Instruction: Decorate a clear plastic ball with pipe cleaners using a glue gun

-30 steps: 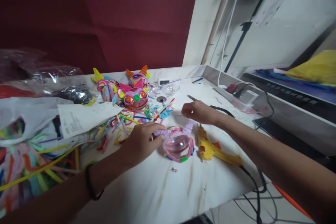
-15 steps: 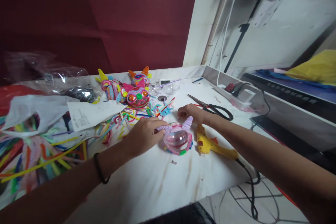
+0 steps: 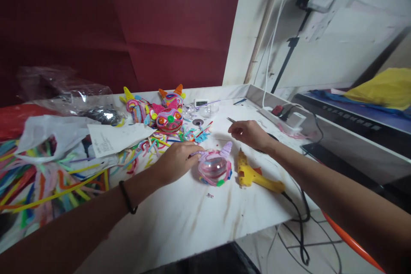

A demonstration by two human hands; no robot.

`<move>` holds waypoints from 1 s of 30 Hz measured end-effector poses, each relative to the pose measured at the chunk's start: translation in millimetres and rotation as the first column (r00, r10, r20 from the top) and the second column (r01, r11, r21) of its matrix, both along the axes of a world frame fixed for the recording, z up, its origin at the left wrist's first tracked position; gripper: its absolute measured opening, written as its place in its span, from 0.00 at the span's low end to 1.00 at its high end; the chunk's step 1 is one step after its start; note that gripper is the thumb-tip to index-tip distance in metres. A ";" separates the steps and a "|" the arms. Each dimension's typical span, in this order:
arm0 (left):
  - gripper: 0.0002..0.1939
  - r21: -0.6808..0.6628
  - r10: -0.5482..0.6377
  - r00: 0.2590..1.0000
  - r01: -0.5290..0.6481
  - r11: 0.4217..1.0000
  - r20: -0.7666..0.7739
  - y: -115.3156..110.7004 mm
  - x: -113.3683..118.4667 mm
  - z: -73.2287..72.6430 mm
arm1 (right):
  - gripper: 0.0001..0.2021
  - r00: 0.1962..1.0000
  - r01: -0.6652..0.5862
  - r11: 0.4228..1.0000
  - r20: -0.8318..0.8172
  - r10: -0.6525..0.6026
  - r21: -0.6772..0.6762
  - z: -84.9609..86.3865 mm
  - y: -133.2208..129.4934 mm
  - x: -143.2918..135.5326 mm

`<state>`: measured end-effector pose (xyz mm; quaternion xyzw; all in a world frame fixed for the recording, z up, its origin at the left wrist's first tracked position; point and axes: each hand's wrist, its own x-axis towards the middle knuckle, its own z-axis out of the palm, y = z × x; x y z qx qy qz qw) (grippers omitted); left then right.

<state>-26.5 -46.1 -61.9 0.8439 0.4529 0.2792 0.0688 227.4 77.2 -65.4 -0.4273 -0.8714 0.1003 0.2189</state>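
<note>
On the table sits a clear plastic ball trimmed with coloured pipe cleaners, with two lilac pipe-cleaner ears. My left hand is closed on the left ear, the ball resting on the tabletop. Right of it, my right hand hovers with curled fingers over the scissors; most of the scissors is hidden behind it, and whether the fingers hold anything does not show. Between the ball and my right forearm lies a yellow hot glue gun on its side. Tiny clear pieces lie in front of the ball.
Finished pipe-cleaner animal heads stand at the back. Loose pipe cleaners and a white paper cover the left. A power strip sits by the right ledge. The glue gun's cord hangs over the front edge.
My right hand has moved right, away from the lilac ear and over the scissors, covering their handles. My left hand stays at the ball's left ear. The view has shifted slightly.
</note>
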 end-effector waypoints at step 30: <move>0.13 -0.072 -0.022 0.995 0.029 0.997 0.100 -0.3 9.2 3.7 | 0.16 0.935 -0.119 0.985 0.347 0.068 0.128 -54.0 -95.1 62.9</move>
